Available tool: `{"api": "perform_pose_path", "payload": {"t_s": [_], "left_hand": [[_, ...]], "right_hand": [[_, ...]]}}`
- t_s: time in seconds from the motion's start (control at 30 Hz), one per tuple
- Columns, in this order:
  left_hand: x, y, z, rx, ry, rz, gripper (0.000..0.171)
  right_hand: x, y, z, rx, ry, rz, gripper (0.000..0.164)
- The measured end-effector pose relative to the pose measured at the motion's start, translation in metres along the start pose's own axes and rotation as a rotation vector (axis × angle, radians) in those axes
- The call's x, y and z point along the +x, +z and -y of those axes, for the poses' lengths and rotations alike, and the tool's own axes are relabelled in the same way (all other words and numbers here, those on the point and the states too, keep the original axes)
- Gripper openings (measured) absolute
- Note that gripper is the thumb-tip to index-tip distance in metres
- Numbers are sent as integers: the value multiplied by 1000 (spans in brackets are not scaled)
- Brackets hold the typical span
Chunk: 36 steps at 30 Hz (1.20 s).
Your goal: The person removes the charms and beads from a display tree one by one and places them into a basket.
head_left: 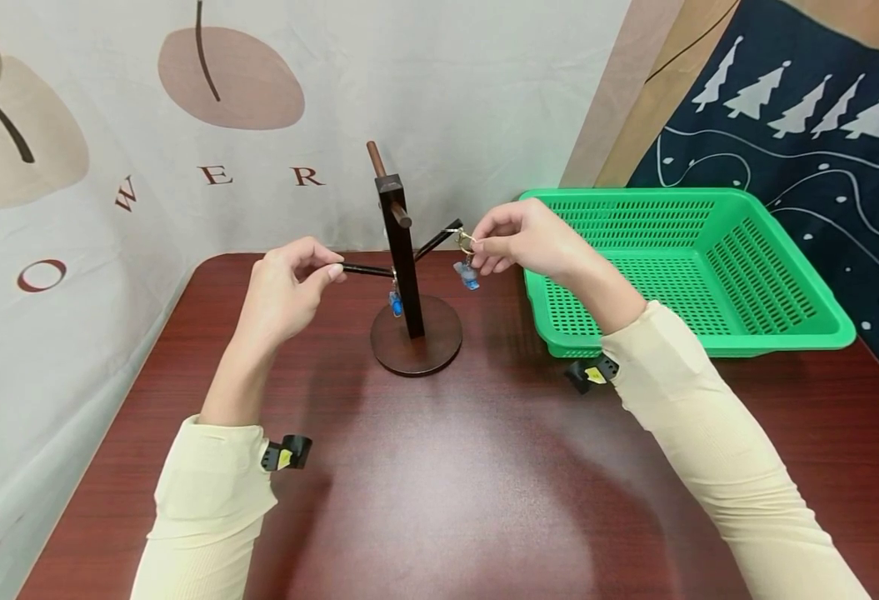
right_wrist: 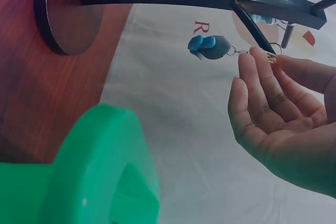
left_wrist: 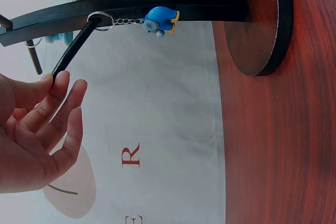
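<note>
A dark wooden stand (head_left: pixel 403 267) with a round base and several side pegs is upright on the table. My left hand (head_left: pixel 287 283) pinches the outer end of its left black peg (left_wrist: pixel 75 50) between thumb and forefinger. A blue figure keychain (left_wrist: pixel 160 20) hangs from that peg, its ring around the peg close to the post. My right hand (head_left: pixel 532 237) pinches the ring of another keychain, a grey-blue figure (right_wrist: pixel 210 46) dangling below, at the tip of the right black peg (right_wrist: pixel 253 26). Whether this ring is around the peg, I cannot tell.
A green plastic basket (head_left: pixel 709 342) stands on the right of the red-brown table (head_left: pixel 424 483). Behind the post, another light-blue item (left_wrist: pixel 60 38) shows partly near a rear peg. A printed cloth (head_left: pixel 439 100) hangs behind the table.
</note>
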<state>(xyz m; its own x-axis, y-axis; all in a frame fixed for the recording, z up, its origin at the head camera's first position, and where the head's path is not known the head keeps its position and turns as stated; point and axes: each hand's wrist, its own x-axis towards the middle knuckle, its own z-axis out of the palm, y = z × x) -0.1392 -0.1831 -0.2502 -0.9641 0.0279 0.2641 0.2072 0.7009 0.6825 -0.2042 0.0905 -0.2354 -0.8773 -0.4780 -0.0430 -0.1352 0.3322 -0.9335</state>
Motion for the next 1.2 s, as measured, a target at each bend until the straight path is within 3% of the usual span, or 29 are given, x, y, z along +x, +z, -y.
{"api": "perform_pose_path", "payload": {"t_s": [0.67,1.2], "left_hand": [[-1,0,0,1,4,-1,10],[0,0,0,-6,2,-3,9]], "right_hand": [[-8,-19,8,-12,-26,-40,13],[-26,-39,10,-92,-50,-70,11]]}}
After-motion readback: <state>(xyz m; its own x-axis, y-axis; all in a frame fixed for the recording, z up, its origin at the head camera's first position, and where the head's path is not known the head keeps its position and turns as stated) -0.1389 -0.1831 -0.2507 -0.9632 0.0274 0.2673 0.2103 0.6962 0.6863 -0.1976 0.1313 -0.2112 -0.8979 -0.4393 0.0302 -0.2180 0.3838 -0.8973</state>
